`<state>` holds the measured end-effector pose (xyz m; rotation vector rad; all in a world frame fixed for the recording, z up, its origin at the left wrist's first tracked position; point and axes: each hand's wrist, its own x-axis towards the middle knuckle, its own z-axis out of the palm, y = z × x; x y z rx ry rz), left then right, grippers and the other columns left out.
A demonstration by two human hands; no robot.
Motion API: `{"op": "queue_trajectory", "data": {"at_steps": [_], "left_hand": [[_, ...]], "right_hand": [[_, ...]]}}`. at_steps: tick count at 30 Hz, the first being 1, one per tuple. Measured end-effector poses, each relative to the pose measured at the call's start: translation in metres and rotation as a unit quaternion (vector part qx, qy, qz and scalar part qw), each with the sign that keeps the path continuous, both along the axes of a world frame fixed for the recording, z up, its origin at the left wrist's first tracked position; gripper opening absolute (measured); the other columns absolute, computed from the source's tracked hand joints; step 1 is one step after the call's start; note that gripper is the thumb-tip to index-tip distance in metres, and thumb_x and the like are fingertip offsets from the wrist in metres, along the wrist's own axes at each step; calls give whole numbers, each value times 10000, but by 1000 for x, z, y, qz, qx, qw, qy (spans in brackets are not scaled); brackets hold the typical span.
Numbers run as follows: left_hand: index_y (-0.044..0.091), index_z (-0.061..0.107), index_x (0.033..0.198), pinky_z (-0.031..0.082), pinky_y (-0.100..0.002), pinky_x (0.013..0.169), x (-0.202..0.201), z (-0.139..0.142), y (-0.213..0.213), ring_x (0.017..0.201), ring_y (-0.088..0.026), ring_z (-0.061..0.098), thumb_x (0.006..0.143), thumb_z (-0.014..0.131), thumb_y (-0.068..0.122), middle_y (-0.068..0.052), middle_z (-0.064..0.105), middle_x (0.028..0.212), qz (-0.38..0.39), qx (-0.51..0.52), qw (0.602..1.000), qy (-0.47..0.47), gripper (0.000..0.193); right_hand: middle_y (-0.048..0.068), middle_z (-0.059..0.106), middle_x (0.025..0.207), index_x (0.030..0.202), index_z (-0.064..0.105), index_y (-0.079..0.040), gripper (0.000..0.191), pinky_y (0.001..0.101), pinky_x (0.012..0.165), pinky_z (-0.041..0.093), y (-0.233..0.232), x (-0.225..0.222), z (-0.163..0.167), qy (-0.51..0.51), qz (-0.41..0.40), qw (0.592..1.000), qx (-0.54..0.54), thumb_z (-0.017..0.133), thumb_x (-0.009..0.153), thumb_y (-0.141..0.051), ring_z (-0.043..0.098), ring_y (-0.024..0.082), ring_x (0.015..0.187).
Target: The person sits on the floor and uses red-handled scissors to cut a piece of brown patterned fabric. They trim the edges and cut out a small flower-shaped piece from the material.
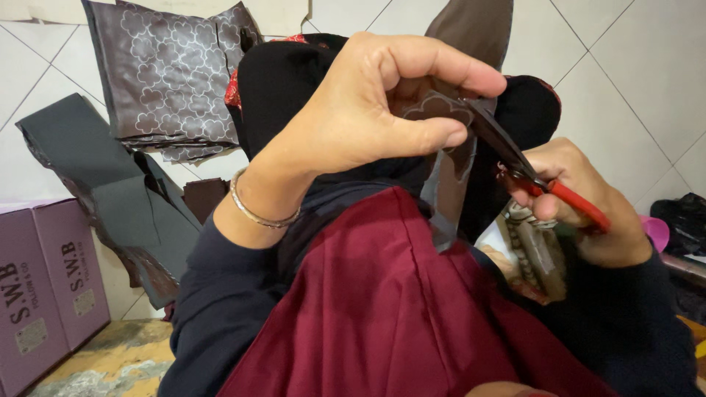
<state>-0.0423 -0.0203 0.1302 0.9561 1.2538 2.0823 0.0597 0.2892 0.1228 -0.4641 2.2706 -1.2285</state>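
I see my left hand [368,110] pinching a brown patterned fabric piece [448,173] up over my lap, while my right hand [588,209] grips red-handled scissors [540,184] at its edge. Trimming looks underway; the next snip needs the fabric held taut

The left hand [368,110] pinches a brown patterned fabric strip [445,176] between thumb and fingers [456,70], while the right hand [588,213] closes red-handled snips [529,173] on its edge.

White tiled floor [632,81], purple boxes [44,287], patterned fabric pile [169,73]
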Motion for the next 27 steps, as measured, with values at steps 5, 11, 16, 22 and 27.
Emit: {"op": "queue_trajectory", "data": {"at_steps": [5,11,16,22,27], "left_hand": [[-60,638,1362,604,-282,1082,-5,-1,-4,1141,-149,724,997,762,-57,-130,721,1249,-28,-1,1000,1,385],[-56,638,1361,611,-272,1064,-8,-3,-5,1125,-143,736,997,757,-25,-130,725,1285,-33,-16,999,9,384],[-52,634,1377,602,-264,1089,-9,-2,-4,1160,-139,728,1021,769,-37,-120,725,1290,-35,-12,999,18,382],[-41,627,1398,591,-266,1026,-10,-21,-11,1116,-129,701,987,771,-57,-114,719,1272,3,-30,999,44,436],[-38,701,1276,585,-241,799,-8,-81,-16,931,-94,682,925,770,-30,-70,733,1093,60,-104,985,-128,359]], "right_hand": [[-55,419,526,631,445,-118,825,241,430,324,8,2,8,-4,-5,1000,28,385,701,-937,424,63,443],[-61,474,471,611,539,-114,804,238,364,339,16,-1,-3,-52,5,999,-7,470,667,-912,448,57,392],[-70,452,488,585,507,-134,799,235,405,317,40,4,-23,-45,16,999,3,466,686,-926,440,51,419],[-38,511,569,772,623,-84,860,237,425,387,45,-14,-5,-142,70,987,-24,560,657,-933,497,73,510],[36,607,768,930,669,-13,882,243,624,444,-11,-4,37,-38,-94,994,-31,544,774,-872,577,123,697]]}}
